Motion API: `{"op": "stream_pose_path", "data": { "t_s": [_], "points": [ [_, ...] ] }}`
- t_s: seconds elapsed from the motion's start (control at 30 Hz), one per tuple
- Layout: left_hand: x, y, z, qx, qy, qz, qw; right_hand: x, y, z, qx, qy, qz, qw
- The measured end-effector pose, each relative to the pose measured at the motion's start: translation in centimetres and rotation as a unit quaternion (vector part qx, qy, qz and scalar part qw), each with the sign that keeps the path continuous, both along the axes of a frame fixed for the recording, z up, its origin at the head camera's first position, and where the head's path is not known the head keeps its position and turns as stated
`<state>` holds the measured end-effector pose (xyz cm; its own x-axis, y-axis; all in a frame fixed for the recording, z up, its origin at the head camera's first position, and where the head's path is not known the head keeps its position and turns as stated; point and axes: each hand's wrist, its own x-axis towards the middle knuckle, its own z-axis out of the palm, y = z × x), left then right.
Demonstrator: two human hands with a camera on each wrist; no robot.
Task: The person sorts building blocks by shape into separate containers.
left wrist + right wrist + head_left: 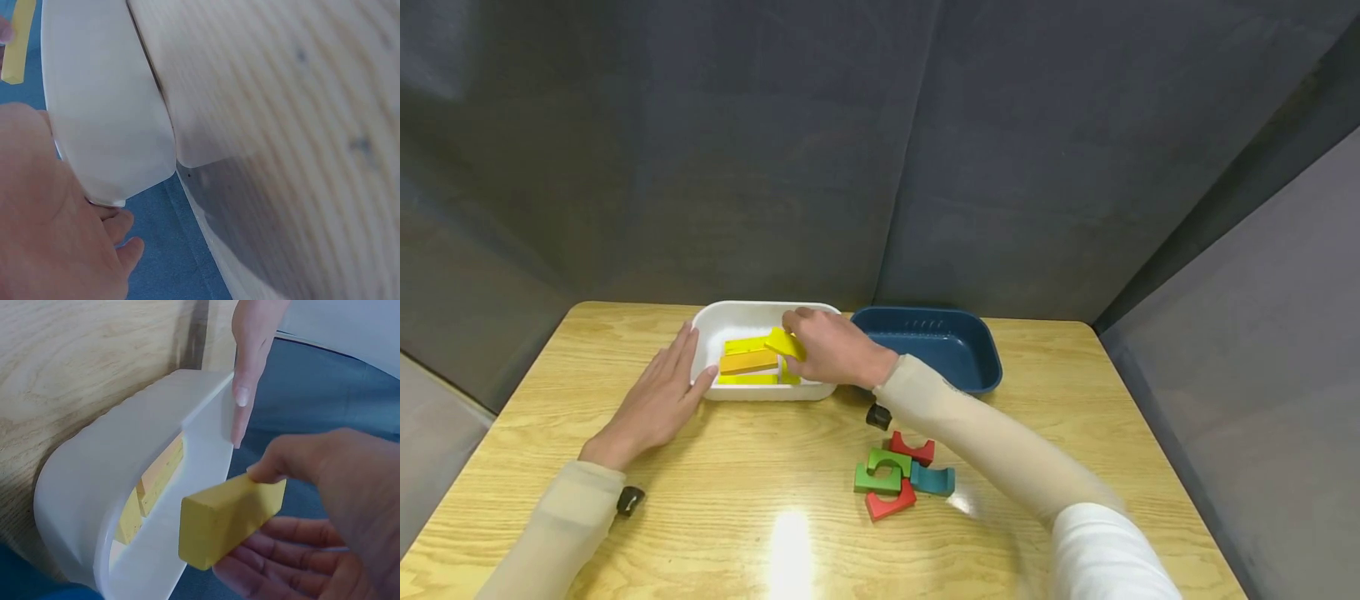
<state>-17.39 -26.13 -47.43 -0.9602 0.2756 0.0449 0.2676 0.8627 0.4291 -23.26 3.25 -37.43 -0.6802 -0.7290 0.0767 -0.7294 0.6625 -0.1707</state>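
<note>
A white rectangular tub stands at the back left of the table with several yellow blocks lying in it. Over its right half my right hand pinches a yellow block between thumb and fingers. In the right wrist view that block is held tilted above the tub's opening. My left hand lies with straight fingers against the tub's left end. Seen from the left wrist, the hand touches the outer wall of the tub.
A dark blue tub sits right of the white one, partly behind my right forearm. Nearer the front lie several arch-shaped blocks: red, green and blue. Grey cloth hangs behind the wooden table.
</note>
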Motion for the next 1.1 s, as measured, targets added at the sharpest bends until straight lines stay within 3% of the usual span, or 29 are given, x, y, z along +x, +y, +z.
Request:
{"op": "stream_pose_path", "data": {
  "t_s": [0.43,0.8,1.1],
  "points": [
    [-0.1,-0.1,-0.2,0.001,-0.002,0.001,1.0000,-1.5,-0.7,-1.6,-0.001,-0.016,-0.106,0.9943],
    [-0.2,0.0,-0.3,0.002,0.003,-0.001,1.0000,-2.1,-1.1,-2.8,0.008,0.000,-0.154,0.9880],
    [-0.1,-0.1,-0.2,0.002,-0.002,0.002,1.0000,-2.3,-1.4,-3.3,0.016,-0.001,-0.173,0.9849]
  ]
}}
